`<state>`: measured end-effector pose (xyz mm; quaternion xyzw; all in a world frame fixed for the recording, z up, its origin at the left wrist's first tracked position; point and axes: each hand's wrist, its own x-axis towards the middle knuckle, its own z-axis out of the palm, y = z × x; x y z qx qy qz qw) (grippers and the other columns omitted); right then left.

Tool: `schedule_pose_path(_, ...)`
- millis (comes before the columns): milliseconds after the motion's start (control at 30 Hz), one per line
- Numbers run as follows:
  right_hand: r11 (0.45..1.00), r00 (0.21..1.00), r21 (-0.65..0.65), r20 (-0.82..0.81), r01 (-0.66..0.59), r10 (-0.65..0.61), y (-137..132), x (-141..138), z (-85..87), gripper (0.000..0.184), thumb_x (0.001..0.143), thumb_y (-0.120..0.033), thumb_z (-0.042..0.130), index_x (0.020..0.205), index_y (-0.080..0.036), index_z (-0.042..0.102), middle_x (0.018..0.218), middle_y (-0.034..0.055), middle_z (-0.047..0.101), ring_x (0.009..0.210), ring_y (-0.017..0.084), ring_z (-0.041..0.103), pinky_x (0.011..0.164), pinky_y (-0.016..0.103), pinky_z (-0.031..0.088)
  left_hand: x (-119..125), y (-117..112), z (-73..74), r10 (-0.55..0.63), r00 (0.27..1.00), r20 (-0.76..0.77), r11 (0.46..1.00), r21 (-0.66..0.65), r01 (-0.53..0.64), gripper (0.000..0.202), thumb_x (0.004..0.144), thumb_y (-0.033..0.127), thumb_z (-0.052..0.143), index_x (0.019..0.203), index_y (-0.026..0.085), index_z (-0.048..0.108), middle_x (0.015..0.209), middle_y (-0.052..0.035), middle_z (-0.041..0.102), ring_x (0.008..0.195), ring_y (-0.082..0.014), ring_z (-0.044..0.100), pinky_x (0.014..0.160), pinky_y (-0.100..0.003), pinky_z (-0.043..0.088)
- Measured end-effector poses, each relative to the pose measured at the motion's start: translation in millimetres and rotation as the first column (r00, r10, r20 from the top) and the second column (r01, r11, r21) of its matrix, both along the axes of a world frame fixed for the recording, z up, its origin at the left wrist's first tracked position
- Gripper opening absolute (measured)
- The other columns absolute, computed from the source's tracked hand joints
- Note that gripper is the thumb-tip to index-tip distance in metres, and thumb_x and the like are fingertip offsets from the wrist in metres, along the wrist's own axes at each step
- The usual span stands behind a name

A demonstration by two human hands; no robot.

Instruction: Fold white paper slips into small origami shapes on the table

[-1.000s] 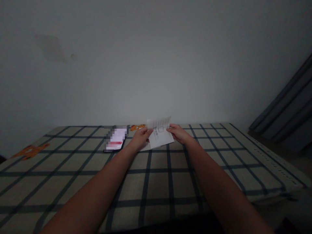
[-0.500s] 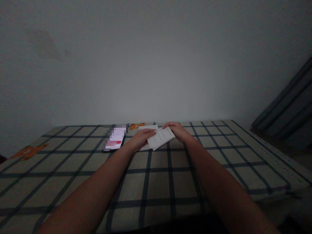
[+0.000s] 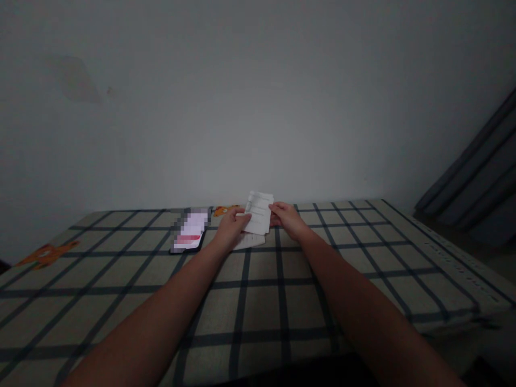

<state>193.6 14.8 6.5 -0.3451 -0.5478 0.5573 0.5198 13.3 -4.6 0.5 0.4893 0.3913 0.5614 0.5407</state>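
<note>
Both my arms reach far across a checked tablecloth (image 3: 262, 301). A small folded white paper (image 3: 259, 212) with faint print is raised a little off the cloth, its top tilted up. My left hand (image 3: 233, 227) pinches its left edge and my right hand (image 3: 285, 218) pinches its right edge. Another white sheet (image 3: 249, 241) lies flat on the cloth just under my left hand.
A phone (image 3: 189, 232) with a lit screen lies to the left of my hands. Orange cartoon prints mark the cloth at the back (image 3: 224, 210) and far left (image 3: 47, 251). A plain wall stands behind the table. Dark curtain folds (image 3: 475, 188) hang at the right.
The paper was tilted up a second ago, was lowered flat half a second ago, and is now raised again between both hands, looking smaller and folded.
</note>
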Motion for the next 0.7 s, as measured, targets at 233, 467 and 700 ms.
schedule_pose_path(233, 0.996, 0.986, 0.074, 0.158, -0.058, 0.046, -2.4, 0.7, 0.8, 0.018, 0.073, -0.033, 0.057, 0.072, -0.015, 0.057, 0.058, 0.0001, 0.058, 0.049, 0.008, 0.052, 0.048, 0.021, 0.043, 0.9, -3.6, 3.0, -0.178, 0.984, 0.03, 0.984, 0.018, 0.177, 0.031, 0.075, 0.035, 0.058, 0.099, 0.017, 0.055, 0.09, -0.0089, 0.066, 0.075, -0.0191, 0.063, 0.07, -0.033, 0.049)
schedule_pose_path(467, 0.994, 0.981, 0.097, 0.194, -0.041, 0.021, -5.2, -3.6, 1.5, 0.019, 0.075, -0.034, 0.055, 0.075, -0.016, 0.058, 0.056, -0.0003, 0.058, 0.047, 0.009, 0.053, 0.047, 0.021, 0.043, -2.0, -0.4, -1.4, -0.193, 0.981, -0.002, 0.981, 0.032, 0.193, 0.032, 0.074, 0.033, 0.06, 0.1, 0.015, 0.057, 0.091, -0.0102, 0.067, 0.076, -0.0189, 0.064, 0.073, -0.034, 0.049)
schedule_pose_path(700, 0.994, 0.983, 0.11, 0.183, 0.009, -0.029, -2.8, -2.8, -0.3, 0.021, 0.073, -0.037, 0.057, 0.073, -0.016, 0.057, 0.054, -0.0014, 0.056, 0.046, 0.008, 0.051, 0.047, 0.021, 0.043, -2.0, 0.6, -3.1, -0.173, 0.983, -0.063, 0.984, 0.026, 0.175, 0.032, 0.074, 0.034, 0.059, 0.099, 0.015, 0.059, 0.087, -0.0093, 0.067, 0.075, -0.0192, 0.064, 0.071, -0.033, 0.049)
